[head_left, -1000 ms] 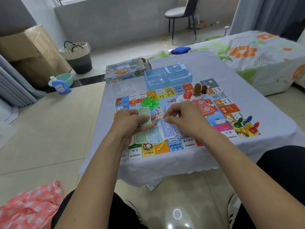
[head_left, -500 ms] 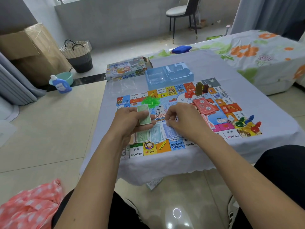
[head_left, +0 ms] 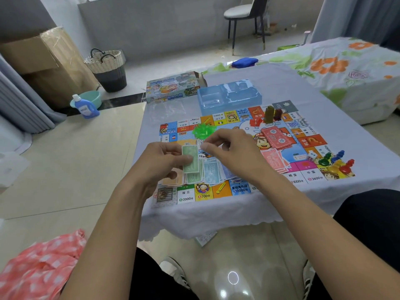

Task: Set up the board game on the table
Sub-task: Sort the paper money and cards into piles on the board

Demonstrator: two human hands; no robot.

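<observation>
On the white-clothed table (head_left: 303,94) lies the game board (head_left: 242,152), flat, its near edge close to the table's front edge. Behind the board sits a blue plastic tray (head_left: 229,95); the game box (head_left: 173,87) stands just left of the tray at the table's far corner. Left hand (head_left: 160,161): raised over the board's near left part, thumb pressed on a stack of green paper money (head_left: 190,159), fingers curled behind it, stack held upright facing the camera. Right hand (head_left: 236,150): just right of the left, fingers bent, thumb and forefinger tips drawn together beside the green stack's top edge; cannot tell whether a note is pinched between them. Below the hands, fanned piles of notes (head_left: 207,172) in orange, green and blue rest on the board. Pink notes (head_left: 275,137) lie right of centre. Green plastic houses (head_left: 203,131) heaped beyond the hands. Coloured pawns (head_left: 335,163) cluster at the near right corner, a white die (head_left: 312,155) just beside them.
</observation>
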